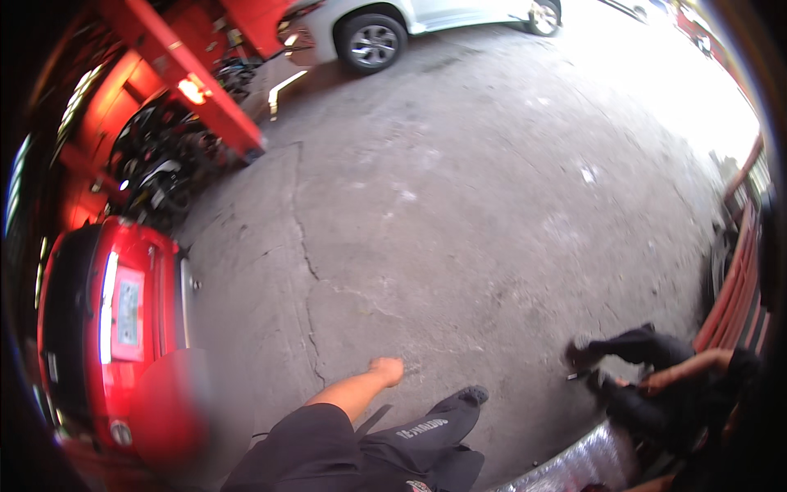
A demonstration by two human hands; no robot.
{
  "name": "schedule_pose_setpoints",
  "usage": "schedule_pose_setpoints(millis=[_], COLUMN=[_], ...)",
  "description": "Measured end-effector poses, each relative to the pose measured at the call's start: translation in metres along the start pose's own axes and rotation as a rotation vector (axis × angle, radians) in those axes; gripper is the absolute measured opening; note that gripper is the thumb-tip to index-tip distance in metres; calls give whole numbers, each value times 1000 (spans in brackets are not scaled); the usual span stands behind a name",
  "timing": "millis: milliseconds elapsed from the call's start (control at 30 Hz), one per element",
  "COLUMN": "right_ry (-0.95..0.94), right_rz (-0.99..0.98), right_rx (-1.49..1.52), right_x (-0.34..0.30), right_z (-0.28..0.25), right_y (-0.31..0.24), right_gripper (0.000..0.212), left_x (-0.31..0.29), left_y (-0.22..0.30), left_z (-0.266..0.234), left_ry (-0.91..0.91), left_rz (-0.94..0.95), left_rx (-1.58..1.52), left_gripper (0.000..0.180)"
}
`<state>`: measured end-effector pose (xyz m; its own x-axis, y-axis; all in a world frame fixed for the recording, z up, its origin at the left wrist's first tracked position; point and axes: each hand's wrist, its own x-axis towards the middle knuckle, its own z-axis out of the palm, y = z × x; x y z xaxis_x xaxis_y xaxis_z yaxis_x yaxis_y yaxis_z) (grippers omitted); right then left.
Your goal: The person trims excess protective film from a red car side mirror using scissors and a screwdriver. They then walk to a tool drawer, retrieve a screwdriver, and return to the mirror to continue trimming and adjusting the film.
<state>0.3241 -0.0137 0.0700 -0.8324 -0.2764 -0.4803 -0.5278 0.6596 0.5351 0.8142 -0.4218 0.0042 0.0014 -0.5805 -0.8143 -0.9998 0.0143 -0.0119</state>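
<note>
My left arm, in a short black sleeve, reaches out from the lower edge over the concrete floor (492,246). At its end my left hand (387,371) is closed in a loose fist, with nothing seen sticking out of it. It hangs above the floor and touches no object that I can make out. Below it show my dark trousers (422,443) and one dark shoe (474,394). I cannot see my right hand. A shiny silver sheet (574,466) lies at the lower right, beyond my legs.
Another person in dark clothes (656,394) sits at the right, by a red slatted bench (734,287). A red car (152,279) stands close on the left. Behind it are a red post (184,74) and dark machine parts (168,176). A white car (434,16) stands at the far side.
</note>
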Motion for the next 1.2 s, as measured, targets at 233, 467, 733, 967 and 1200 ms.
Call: schedule_pose_setpoints(millis=[233, 467, 733, 967, 1200], right_ry=[75, -47, 21, -404, -441], right_rz=[-525, -1161, -1338, -1171, -1133], right_rx=[-110, 113, 50, 97, -92], right_x=[82, 33, -131, -258, -370], right_z=[16, -154, -327, -388, -443], right_y=[-59, -279, -545, -733, -929], right_gripper=[64, 56, 55, 45, 50], left_x=[-169, -214, -163, -102, -49], left_y=[-166, -149, -298, -514, -700], left_z=[89, 278, 175, 34, -65], left_ry=[-19, -207, -193, 245, 538], left_rz=[-463, -514, -595, -713, -907], left_rx=[-558, -1190, -1439, -1547, -1860], left_gripper=[36, 28, 28, 30, 29])
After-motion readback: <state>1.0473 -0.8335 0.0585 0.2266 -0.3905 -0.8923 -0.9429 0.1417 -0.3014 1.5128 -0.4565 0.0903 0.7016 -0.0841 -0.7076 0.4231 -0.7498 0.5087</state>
